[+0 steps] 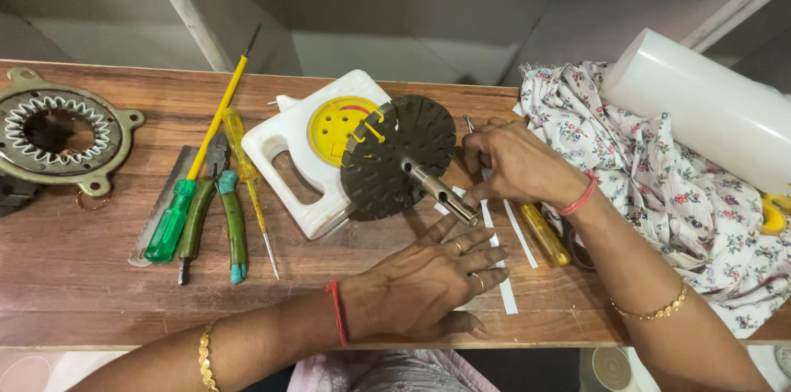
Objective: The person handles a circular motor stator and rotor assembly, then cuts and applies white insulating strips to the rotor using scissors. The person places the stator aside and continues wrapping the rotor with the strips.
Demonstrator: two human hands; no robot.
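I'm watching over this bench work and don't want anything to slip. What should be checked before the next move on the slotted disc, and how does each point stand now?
1. Slotted disc supported: ok, it leans on the white container.
2. Shaft steadied: ok, left hand fingertips sit by its end.
3. Right hand grip: cannot tell, fingers hide what it pinches.
4. White strips in reach: ok, lying under the hands.
5. Pliers and green screwdriver clear of the hands: ok.
6. Cloth clear of the disc: ok.
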